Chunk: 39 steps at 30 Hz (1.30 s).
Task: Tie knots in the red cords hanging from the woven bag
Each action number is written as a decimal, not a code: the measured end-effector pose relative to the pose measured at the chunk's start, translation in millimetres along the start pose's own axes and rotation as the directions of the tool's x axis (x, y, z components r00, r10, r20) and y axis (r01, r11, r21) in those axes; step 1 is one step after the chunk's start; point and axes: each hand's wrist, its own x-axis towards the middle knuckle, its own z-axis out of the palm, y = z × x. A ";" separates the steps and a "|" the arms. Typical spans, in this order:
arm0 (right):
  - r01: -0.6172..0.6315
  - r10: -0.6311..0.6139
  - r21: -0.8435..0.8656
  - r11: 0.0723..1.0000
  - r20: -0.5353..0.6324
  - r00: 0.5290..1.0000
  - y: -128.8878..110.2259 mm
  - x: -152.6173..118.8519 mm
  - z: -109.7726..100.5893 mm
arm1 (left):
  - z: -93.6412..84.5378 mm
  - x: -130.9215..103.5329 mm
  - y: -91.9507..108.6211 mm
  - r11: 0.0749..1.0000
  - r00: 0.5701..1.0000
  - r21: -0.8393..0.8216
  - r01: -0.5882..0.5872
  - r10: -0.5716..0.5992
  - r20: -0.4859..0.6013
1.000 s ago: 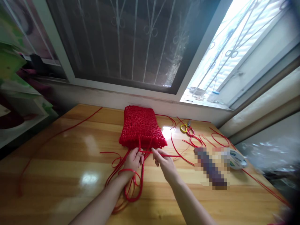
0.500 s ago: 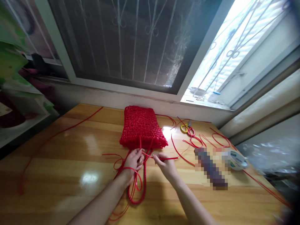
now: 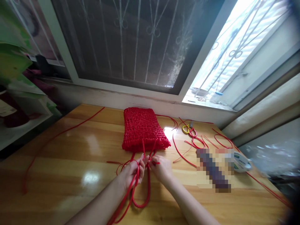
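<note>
A red woven bag lies on the wooden table, its near edge toward me. Red braided cords run from that edge, and one hangs in a long loop below my hands. My left hand is closed on red cord just below the bag, with loose strands draped over its fingers and wrist. Close beside it, nearly touching, my right hand pinches a red cord whose short end pokes out past the fingers. The exact crossing of the cords between the fingertips is hidden.
Scissors with yellow and red handles lie at the back right among loose red cords. A blurred-out dark object and a white tape-like roll are on the right. Another red cord crosses the table's left side. A window stands behind.
My right hand has moved left, closing up to my left hand, and less of its cord end sticks out. The strands over my left hand have shifted toward me.
</note>
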 end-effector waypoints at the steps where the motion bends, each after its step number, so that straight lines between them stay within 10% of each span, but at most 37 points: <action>1: 0.011 -0.011 0.001 1.000 0.008 1.000 -4.1 0.9 0.4 | -2.2 1.8 -0.4 0.999 0.999 -0.035 0.001 0.000 0.041; 5: 0.021 -0.022 0.015 1.000 0.056 0.998 -19.9 3.6 4.4 | -7.8 8.5 -3.7 0.990 0.985 -0.064 -0.124 0.130 0.114; 14: -0.137 0.107 0.172 0.976 0.168 0.980 -10.1 5.7 1.5 | -10.1 18.4 -22.7 0.849 0.859 0.277 -0.450 0.496 -0.125; 20: -0.163 0.094 0.319 0.934 0.222 0.970 16.5 14.7 -45.1 | -19.0 26.7 -22.6 0.366 0.635 0.665 -0.650 0.743 0.212; 28: 0.128 -0.133 0.301 0.945 -0.006 0.991 -52.4 27.9 -54.9 | -33.2 30.7 -17.5 -0.139 0.372 0.742 -0.656 0.796 0.478; 34: 0.195 -0.224 0.320 0.927 0.056 0.973 -64.8 36.9 -50.5 | -40.3 40.3 -10.0 -0.113 0.377 0.743 -0.660 0.805 0.458; 39: 0.188 -0.163 0.317 0.930 -0.103 0.981 -51.1 24.7 -46.1 | -34.0 39.9 -13.5 0.215 0.603 0.742 -0.635 0.738 0.302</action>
